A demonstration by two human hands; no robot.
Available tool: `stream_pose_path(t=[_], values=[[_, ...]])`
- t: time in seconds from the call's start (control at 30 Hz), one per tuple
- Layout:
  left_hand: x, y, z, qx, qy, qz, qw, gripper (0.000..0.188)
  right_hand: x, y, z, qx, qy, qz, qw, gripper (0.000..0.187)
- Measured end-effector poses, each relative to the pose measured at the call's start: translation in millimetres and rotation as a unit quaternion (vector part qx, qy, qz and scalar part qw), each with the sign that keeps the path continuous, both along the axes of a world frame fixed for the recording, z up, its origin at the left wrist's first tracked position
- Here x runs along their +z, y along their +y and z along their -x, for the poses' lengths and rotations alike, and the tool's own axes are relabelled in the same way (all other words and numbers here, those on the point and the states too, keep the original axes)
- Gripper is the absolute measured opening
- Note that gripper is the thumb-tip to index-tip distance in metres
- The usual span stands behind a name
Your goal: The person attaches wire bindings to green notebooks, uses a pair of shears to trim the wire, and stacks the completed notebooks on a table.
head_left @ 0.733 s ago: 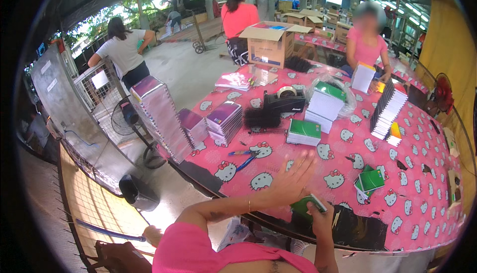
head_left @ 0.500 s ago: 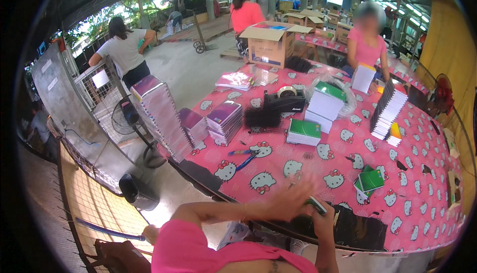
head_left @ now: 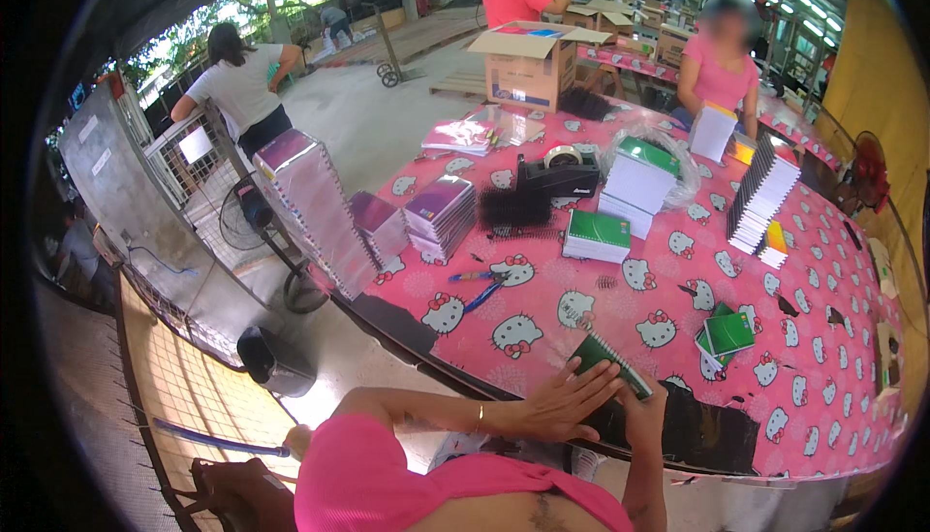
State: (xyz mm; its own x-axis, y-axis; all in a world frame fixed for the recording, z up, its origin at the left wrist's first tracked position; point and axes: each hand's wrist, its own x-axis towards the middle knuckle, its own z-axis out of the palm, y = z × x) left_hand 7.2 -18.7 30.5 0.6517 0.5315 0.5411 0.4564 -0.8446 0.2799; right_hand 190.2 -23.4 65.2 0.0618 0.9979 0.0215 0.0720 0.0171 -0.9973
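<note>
A small green spiral notebook [head_left: 591,351] is tilted up at the near edge of the pink table. My left hand [head_left: 565,400] lies flat across its cover, fingers stretched out. Its lower right end is gripped by my right hand [head_left: 643,418], the fingers partly hidden behind the notebook. The black coil runs along the notebook's upper right edge. To the right, green notebooks [head_left: 728,334] lie crosswise on each other. Beyond my hands are blue-handled pliers [head_left: 481,290] and a short stack of green notebooks [head_left: 598,234].
Purple notebook stacks [head_left: 438,212] line the table's left side, one tall stack [head_left: 315,207] at the corner. Farther back are black coils [head_left: 513,210], a tape dispenser [head_left: 560,178] and a cardboard box [head_left: 528,77]. A co-worker [head_left: 719,72] stands across the table behind more stacks.
My left hand, blurred in motion above the notebook before, now rests flat on its cover. The notebook has come into fuller view, still in my right hand. The person by the box raised an arm.
</note>
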Motion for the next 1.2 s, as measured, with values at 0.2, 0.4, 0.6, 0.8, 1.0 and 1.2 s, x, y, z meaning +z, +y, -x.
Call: stream_pose_path(t=[0.2, 0.4, 0.6, 0.8, 1.0, 1.2], values=[[7, 25, 1, 0.050, 0.066, -0.033, 0.996, 0.084, -12, 9, -4, 0.034, -0.012, -0.008, 0.999, 0.023], [20, 58, 0, 0.010, 0.074, 0.014, 0.997, 0.059, -50, 23, -21, 0.039, -0.093, -0.085, 0.991, 0.022], [20, 66, -5, 0.003, 0.146, -0.052, 0.988, 0.057, -51, 26, -20, 0.092, -0.122, -0.067, 0.986, 0.021], [-9, 29, -4, 0.030, 0.156, 0.025, 0.987, 0.089, -57, 30, -22, 0.064, -0.041, -0.076, 0.994, 0.026], [-11, 23, -11, 0.012, 0.135, -0.015, 0.991, 0.083, -60, 25, -27, 0.094, -0.059, -0.048, 0.993, 0.038], [15, 44, -22, 0.048, 0.165, -0.009, 0.985, 0.086, -56, 25, -25, 0.113, -0.058, -0.056, 0.990, 0.038]])
